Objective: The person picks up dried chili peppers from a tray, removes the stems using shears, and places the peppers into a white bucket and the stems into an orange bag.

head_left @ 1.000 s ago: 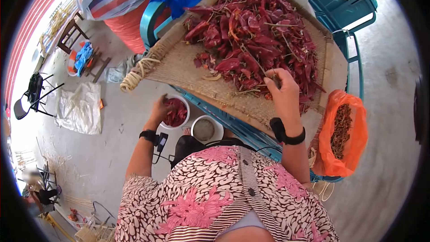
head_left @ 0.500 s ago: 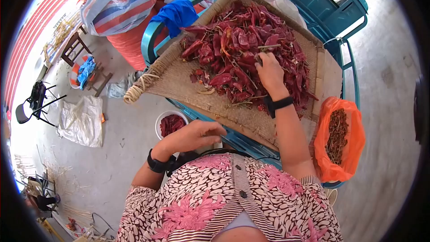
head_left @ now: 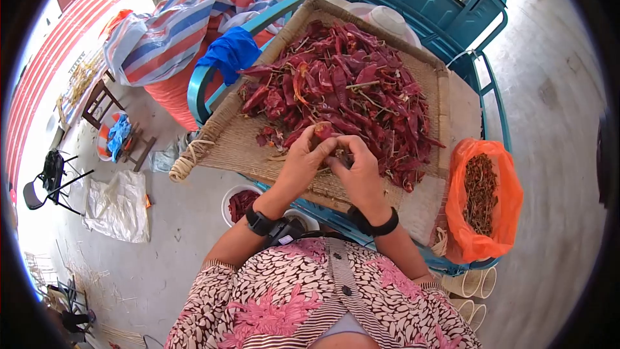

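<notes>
A dried red chili pepper (head_left: 324, 130) is held in my left hand (head_left: 298, 167), its fingers closed around it above the front of the woven tray (head_left: 236, 145). My right hand (head_left: 361, 178) meets it from the right, thumb and fingers pinched at the pepper's near end. What lies between the two sets of fingertips is mostly hidden. Just beyond my hands, a big heap of dried red chili peppers (head_left: 349, 87) covers the tray, with loose stems among them.
An orange plastic bag (head_left: 512, 210) of brown stems stands right of the tray. Below the tray's left edge is a white bowl (head_left: 225, 208) with red peppers. The tray rests on a teal cart (head_left: 200, 90). Striped sheeting (head_left: 174, 32) covers sacks at the back left.
My right hand has come back from the heap toward my body and now meets my left hand. My left hand has moved up over the tray and closed on a pepper.
</notes>
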`<state>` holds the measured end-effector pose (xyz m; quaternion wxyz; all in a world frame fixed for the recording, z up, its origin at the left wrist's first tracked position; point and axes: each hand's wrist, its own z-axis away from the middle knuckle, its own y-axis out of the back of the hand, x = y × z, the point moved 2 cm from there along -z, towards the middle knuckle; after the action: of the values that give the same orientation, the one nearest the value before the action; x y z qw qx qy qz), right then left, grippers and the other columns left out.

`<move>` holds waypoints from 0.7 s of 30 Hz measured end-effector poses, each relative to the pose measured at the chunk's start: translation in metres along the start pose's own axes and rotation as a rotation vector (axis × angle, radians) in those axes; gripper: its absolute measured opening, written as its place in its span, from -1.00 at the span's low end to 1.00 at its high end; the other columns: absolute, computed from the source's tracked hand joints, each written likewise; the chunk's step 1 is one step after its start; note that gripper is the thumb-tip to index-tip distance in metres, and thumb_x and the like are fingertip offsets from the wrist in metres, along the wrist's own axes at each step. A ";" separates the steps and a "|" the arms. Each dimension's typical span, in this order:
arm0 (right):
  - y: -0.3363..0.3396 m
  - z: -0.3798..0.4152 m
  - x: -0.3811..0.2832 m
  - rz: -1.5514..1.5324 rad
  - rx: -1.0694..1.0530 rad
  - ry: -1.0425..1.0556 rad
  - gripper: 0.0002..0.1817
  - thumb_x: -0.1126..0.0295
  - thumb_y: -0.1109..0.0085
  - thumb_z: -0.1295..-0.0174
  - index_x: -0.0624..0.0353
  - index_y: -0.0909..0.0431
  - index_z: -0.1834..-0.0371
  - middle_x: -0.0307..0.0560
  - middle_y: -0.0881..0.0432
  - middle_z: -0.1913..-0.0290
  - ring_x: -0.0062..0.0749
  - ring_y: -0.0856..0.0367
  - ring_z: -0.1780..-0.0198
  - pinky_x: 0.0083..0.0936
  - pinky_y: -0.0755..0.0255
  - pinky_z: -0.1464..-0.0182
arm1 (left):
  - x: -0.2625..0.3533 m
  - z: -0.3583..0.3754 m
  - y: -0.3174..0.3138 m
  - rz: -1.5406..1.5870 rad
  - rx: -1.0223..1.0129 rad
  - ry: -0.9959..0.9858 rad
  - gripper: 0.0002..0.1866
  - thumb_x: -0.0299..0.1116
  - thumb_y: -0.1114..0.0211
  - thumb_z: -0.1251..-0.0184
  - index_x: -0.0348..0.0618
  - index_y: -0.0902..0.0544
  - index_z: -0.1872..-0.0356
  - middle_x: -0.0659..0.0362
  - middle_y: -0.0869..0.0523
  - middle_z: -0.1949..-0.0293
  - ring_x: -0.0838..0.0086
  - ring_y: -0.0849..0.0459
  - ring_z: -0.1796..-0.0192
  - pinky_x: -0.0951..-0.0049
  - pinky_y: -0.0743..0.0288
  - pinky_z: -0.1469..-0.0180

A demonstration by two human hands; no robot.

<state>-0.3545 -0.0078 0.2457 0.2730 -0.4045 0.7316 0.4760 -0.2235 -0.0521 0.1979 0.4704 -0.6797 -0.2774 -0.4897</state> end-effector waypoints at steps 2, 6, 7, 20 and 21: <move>0.002 0.003 0.005 -0.154 -0.005 -0.098 -0.72 0.50 -0.31 -0.14 0.23 -0.57 0.07 -0.11 -0.61 0.18 -0.40 -0.58 0.24 -0.49 -0.47 0.18 | -0.003 0.001 0.001 0.012 -0.003 -0.018 -0.52 -0.28 -0.17 -0.48 -0.28 -0.33 -0.30 0.13 -0.62 -0.08 0.54 -0.57 -0.09 0.53 -0.46 -0.11; 0.016 -0.004 0.009 -0.247 0.033 -0.191 -0.71 0.42 -0.28 -0.22 0.24 -0.59 0.01 -0.15 -0.61 0.13 -0.45 -0.57 0.13 -0.52 -0.45 0.07 | -0.002 0.009 -0.004 -0.091 -0.012 -0.069 -0.61 -0.39 -0.08 -0.52 -0.28 -0.34 -0.29 0.16 -0.63 -0.01 0.56 -0.56 -0.06 0.52 -0.48 -0.11; 0.014 -0.007 0.004 -0.229 0.031 -0.150 -0.71 0.41 -0.29 -0.21 0.24 -0.59 0.01 -0.15 -0.61 0.14 -0.45 -0.57 0.12 -0.52 -0.44 0.06 | -0.004 0.010 -0.005 -0.088 -0.023 -0.054 -0.62 -0.42 -0.06 -0.53 -0.28 -0.35 -0.29 0.17 -0.63 0.01 0.56 -0.56 -0.06 0.52 -0.48 -0.11; -0.007 -0.007 -0.013 0.159 -0.024 0.267 -0.81 0.58 -0.31 -0.05 0.16 -0.56 0.26 -0.14 -0.62 0.18 -0.27 -0.66 0.23 -0.44 -0.51 0.25 | 0.000 0.021 0.006 -0.673 0.065 -0.437 -0.79 -0.54 -0.12 -0.41 -0.28 -0.49 -0.03 0.10 -0.60 0.24 0.42 -0.55 0.21 0.44 -0.46 0.11; -0.008 -0.005 -0.014 0.247 -0.024 0.322 -0.79 0.59 -0.30 -0.04 0.15 -0.55 0.26 -0.15 -0.63 0.18 -0.25 -0.67 0.25 -0.43 -0.52 0.27 | 0.002 0.023 0.007 -0.695 0.036 -0.418 -0.80 -0.53 -0.12 -0.41 -0.28 -0.50 -0.01 0.10 -0.59 0.26 0.41 -0.54 0.25 0.42 -0.46 0.15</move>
<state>-0.3399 -0.0090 0.2548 0.0870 -0.3857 0.8042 0.4437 -0.2072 -0.0340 0.1953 0.2223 -0.6221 -0.5886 -0.4660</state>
